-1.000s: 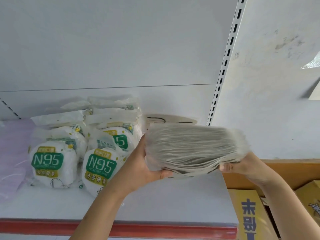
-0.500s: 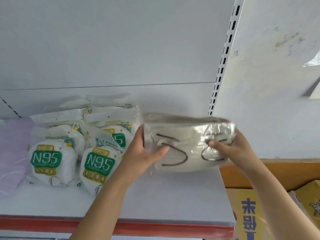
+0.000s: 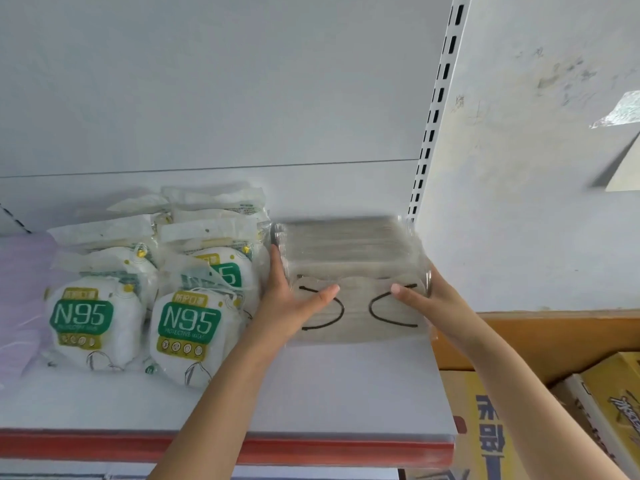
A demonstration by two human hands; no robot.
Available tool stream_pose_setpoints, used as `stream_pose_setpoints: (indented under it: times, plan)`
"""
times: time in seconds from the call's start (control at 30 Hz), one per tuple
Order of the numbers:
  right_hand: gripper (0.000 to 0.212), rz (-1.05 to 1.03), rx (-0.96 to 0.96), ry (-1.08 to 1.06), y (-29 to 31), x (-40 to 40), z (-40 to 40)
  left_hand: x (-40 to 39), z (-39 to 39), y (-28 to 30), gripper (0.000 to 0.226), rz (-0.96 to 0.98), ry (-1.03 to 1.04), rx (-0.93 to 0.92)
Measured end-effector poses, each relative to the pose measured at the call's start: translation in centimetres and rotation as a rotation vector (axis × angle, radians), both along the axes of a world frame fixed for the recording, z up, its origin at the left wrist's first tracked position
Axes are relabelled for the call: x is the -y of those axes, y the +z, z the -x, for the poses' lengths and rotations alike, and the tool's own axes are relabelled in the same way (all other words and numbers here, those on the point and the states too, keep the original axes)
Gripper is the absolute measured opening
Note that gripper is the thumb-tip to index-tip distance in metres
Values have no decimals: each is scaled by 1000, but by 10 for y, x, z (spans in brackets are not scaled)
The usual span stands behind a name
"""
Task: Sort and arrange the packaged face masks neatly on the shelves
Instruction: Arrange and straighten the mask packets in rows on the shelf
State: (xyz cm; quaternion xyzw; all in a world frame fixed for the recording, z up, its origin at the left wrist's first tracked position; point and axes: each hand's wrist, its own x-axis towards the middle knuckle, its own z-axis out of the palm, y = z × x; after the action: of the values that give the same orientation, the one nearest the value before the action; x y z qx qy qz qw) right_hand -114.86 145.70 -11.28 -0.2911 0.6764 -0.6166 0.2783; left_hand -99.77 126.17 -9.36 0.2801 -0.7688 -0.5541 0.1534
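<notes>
**Mia:** What is way off to the left of the hands?

**Ben:** A pale purple pack [image 3: 17, 299]. It is cut off at the edge, so I can't tell what kind it is. Next come the N95 packs [image 3: 145, 289], in two rows just left of the left hand [image 3: 294, 303]. The back ones are hard to see.

**Mia:** And the hands?

**Ben:** Both hold the grey mask pack [image 3: 353, 268]. The left hand presses its left side, thumb lying across the front. The right hand [image 3: 426, 299] presses the right side the same way. The fingers are mostly flat, not curled tight.

**Mia:** What changed?

**Ben:** A second ago the pack was up in the air, edges facing us. Then it was turned so the black loops showed. Now it sits low on the shelf [image 3: 311, 403], pushed back, close beside the N95 packs.

**Mia:** So it's in place?

**Ben:** Nearly, I think. It looks set down, but the hands hide its sides, so I can't tell if it touches the next packs. It's a bit blurry too.

**Mia:** And right of the right hand?

**Ben:** Yellow boxes [image 3: 540, 427], lower down and cut off.
</notes>
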Motion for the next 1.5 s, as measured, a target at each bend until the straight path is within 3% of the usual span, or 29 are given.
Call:
stream_pose_setpoints:
  times: [0.13,0.23,0.33,0.4,0.43,0.53,0.6,0.7,0.8,0.9,0.97,1.07,1.23,1.37,1.43,1.5]
  plan:
    - [81,-99,-56,-24,1,0,-15,-2,-3,0,118,129,-1,37]
    - [102,-208,-188,-205,4,0,-13,-6,-5,-10,109,469,66,13]
    - [88,-270,-619,-348,14,6,-5,-8,6,-7,81,868,182,-110]
    - [80,-382,-943,-282,16,16,2,-4,26,-3,71,1035,99,-122]
    - [81,-451,-1000,-200,14,22,5,-1,36,-4,71,1096,18,-39]
    - [88,-633,-926,-4,6,28,8,7,47,-12,78,1117,-242,338]
    - [89,-659,-907,19,7,26,6,10,43,-17,77,1041,-330,430]
    - [73,-551,-879,-151,16,27,7,16,39,-3,79,1005,-174,255]
    - [61,-372,-712,-398,26,42,14,29,47,19,56,941,102,75]
    - [54,-343,-482,-476,29,60,22,31,60,27,48,886,157,164]
    - [51,-347,-443,-510,26,65,25,29,65,23,42,970,123,258]
    - [54,-337,-458,-548,20,64,28,23,58,15,51,1022,57,223]
    - [76,-571,-635,-298,18,43,3,7,31,5,90,1000,-241,352]
    - [82,-701,-860,-114,14,18,-26,1,1,-11,85,1099,-384,365]
    - [85,-771,-810,53,4,15,-34,0,-7,-26,82,1158,-459,435]
    - [86,-786,-759,45,-1,14,-37,2,-8,-32,82,1172,-461,409]
